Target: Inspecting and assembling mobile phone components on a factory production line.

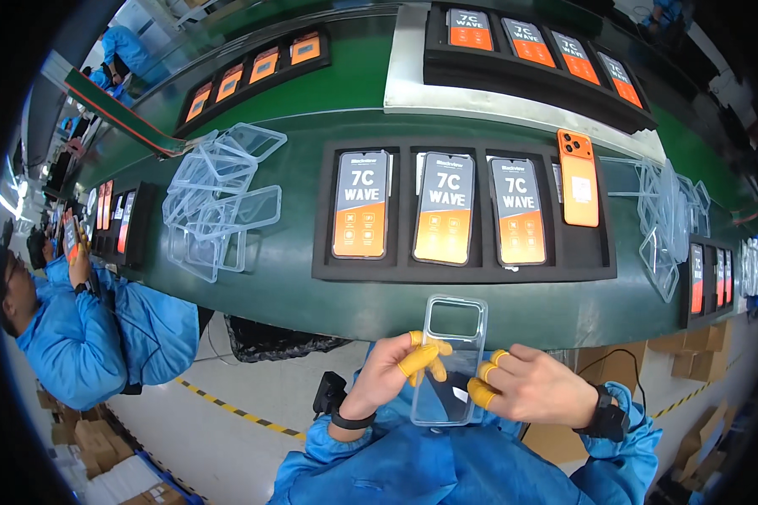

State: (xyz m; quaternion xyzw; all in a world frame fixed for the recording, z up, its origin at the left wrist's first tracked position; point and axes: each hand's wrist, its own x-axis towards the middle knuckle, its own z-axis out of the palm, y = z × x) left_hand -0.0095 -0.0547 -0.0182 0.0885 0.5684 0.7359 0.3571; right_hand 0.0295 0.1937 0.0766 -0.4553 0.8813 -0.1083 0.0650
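In front of my body, just off the near edge of the bench, is a clear phone case [458, 383] with a large camera cutout at its far end. My left hand [386, 374], with yellow finger cots, grips the left side, fingertips over the case. At the right side, my right hand [535, 387] has its yellow-cotted fingers curled against the rim; a small white patch shows beside them. Beyond lies a black foam tray [602, 261]. Three phones with grey-and-orange screen films, one of them this phone [443, 209], lie face up. An orange phone [578, 181] lies back up at the tray's right end.
Piles of clear cases lie left [219, 202] and right [664, 219] of the tray. Farther back are a loaded foam tray [531, 71] and another tray [257, 77]. A co-worker in blue [101, 328] works at the left. A carton [611, 370] stands below the bench.
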